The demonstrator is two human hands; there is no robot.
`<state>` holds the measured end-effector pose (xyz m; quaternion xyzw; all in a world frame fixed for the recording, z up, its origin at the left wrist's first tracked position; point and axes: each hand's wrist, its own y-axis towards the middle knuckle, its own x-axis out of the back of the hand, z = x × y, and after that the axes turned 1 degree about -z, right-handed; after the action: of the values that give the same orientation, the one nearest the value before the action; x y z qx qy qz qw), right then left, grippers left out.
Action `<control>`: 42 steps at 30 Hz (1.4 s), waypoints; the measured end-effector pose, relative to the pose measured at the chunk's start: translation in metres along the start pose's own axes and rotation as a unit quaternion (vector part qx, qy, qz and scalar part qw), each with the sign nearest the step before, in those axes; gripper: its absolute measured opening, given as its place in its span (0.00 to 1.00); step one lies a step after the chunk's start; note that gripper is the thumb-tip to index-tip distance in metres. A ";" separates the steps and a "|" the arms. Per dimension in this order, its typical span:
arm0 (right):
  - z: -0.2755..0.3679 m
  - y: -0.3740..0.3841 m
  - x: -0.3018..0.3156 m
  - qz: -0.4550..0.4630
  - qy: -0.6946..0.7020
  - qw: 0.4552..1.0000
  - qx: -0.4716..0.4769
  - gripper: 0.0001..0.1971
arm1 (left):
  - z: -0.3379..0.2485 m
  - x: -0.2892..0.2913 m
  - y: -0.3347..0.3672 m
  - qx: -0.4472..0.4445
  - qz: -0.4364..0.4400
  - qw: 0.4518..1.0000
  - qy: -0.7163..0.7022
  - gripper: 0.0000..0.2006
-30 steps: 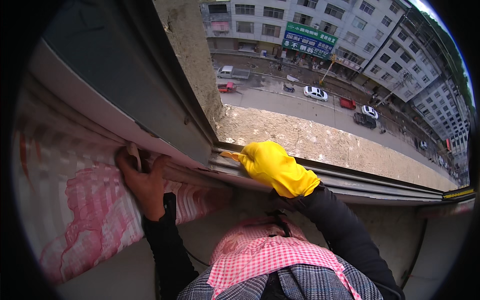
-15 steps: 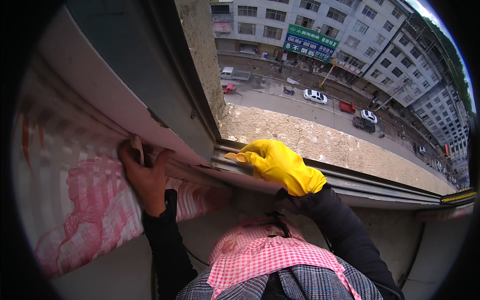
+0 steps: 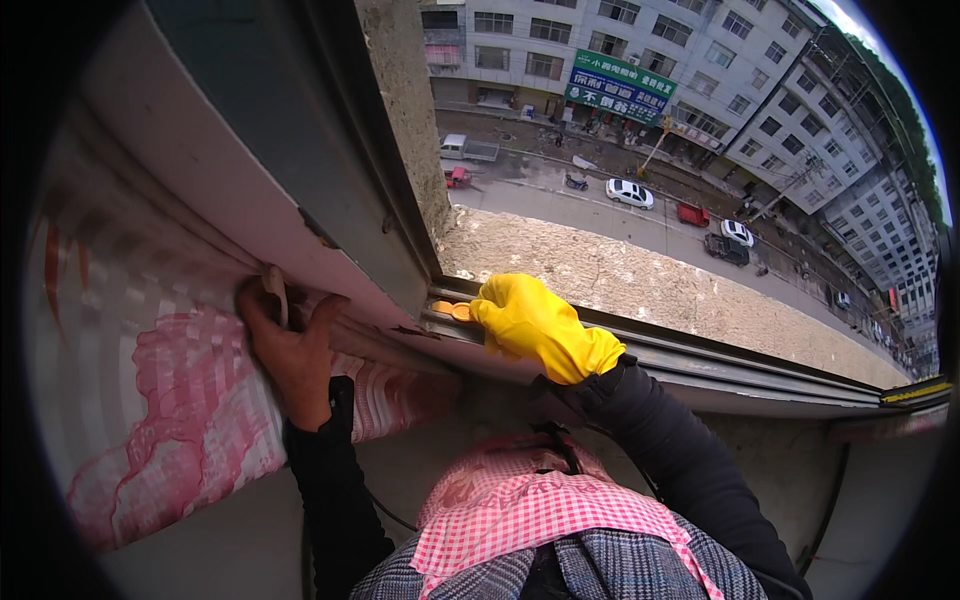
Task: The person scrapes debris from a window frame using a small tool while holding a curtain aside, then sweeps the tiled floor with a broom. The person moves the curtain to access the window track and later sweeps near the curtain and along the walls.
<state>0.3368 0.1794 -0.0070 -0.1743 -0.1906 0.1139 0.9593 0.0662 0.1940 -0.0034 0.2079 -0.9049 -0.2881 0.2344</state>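
Observation:
My left hand (image 3: 297, 365), bare, is closed around a pale, narrow, round-ended piece (image 3: 274, 284) whose kind I cannot make out. It rests against a pink and white patterned curtain (image 3: 195, 400) beside the pink window surround. My right hand (image 3: 545, 325) wears a yellow rubber glove and grips a small orange tool with rounded ends (image 3: 452, 310). The tool's tip lies on the metal window track (image 3: 440, 330), close to the corner by the upright frame. Gloved fingers hide the rest of the tool.
The grey window frame (image 3: 290, 130) rises at the left. Outside the track lies a rough stone ledge (image 3: 620, 285), with a street (image 3: 550, 180) with parked vehicles far below. The pink surround has chipped paint near the corner. A checked pink cloth covers my front.
My right hand has slid left along the window track toward the corner, taking the orange tool with it. My left hand stays in place.

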 end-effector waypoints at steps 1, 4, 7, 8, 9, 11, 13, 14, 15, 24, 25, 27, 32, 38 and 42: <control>0.000 0.000 0.001 0.009 0.006 1.000 0.001 0.15 | 0.000 0.000 0.000 -0.003 -0.001 1.000 0.005 0.35; 0.000 0.000 0.004 0.020 0.040 0.999 -0.015 0.14 | -0.001 -0.001 0.000 0.003 0.001 1.000 0.000 0.36; 0.001 -0.001 0.008 0.029 0.073 0.997 -0.027 0.13 | -0.001 -0.001 0.001 -0.001 -0.003 1.000 0.006 0.36; 0.001 -0.002 0.009 0.033 0.080 0.996 -0.030 0.13 | -0.001 -0.001 0.001 -0.005 -0.005 1.000 0.012 0.36; 0.001 -0.003 0.010 0.033 0.081 0.996 -0.021 0.13 | -0.001 -0.001 0.001 -0.003 -0.005 1.000 0.013 0.36; 0.000 -0.007 0.012 0.035 0.076 0.996 -0.005 0.14 | -0.001 -0.001 0.001 0.000 -0.005 1.000 0.014 0.35; -0.003 -0.014 0.010 0.029 0.095 0.995 0.010 0.12 | -0.001 -0.001 0.001 0.001 -0.003 1.000 0.005 0.35; -0.005 -0.017 0.008 0.022 0.103 0.994 0.023 0.10 | 0.000 -0.001 0.001 0.001 -0.003 1.000 0.001 0.35; -0.007 -0.021 0.003 -0.019 0.066 0.993 0.093 0.09 | 0.000 -0.001 0.001 0.005 -0.001 1.000 0.000 0.35; -0.003 -0.046 0.002 -0.211 -0.181 0.905 0.324 0.05 | 0.001 -0.001 -0.001 0.008 -0.003 1.000 0.010 0.34; -0.001 -0.046 0.004 -0.208 -0.223 0.902 0.306 0.05 | 0.001 -0.001 -0.001 0.013 -0.006 1.000 0.006 0.34; 0.002 -0.042 0.003 -0.187 -0.229 0.901 0.317 0.06 | 0.000 -0.003 0.000 0.011 -0.008 1.000 -0.001 0.34; -0.005 -0.012 -0.015 -0.178 -0.210 0.896 0.349 0.05 | -0.001 -0.004 0.001 -0.007 -0.017 1.000 0.017 0.35; -0.019 -0.006 -0.013 -0.190 -0.257 0.887 0.334 0.07 | 0.001 0.000 0.000 0.009 -0.002 0.999 0.034 0.35; -0.012 -0.013 -0.008 -0.231 -0.290 0.858 0.356 0.05 | 0.003 -0.002 0.000 0.014 -0.009 1.000 0.005 0.36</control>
<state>0.3360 0.1614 -0.0147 0.2693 -0.4417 -0.0055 0.8558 0.0660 0.1963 -0.0066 0.2206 -0.9057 -0.2769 0.2333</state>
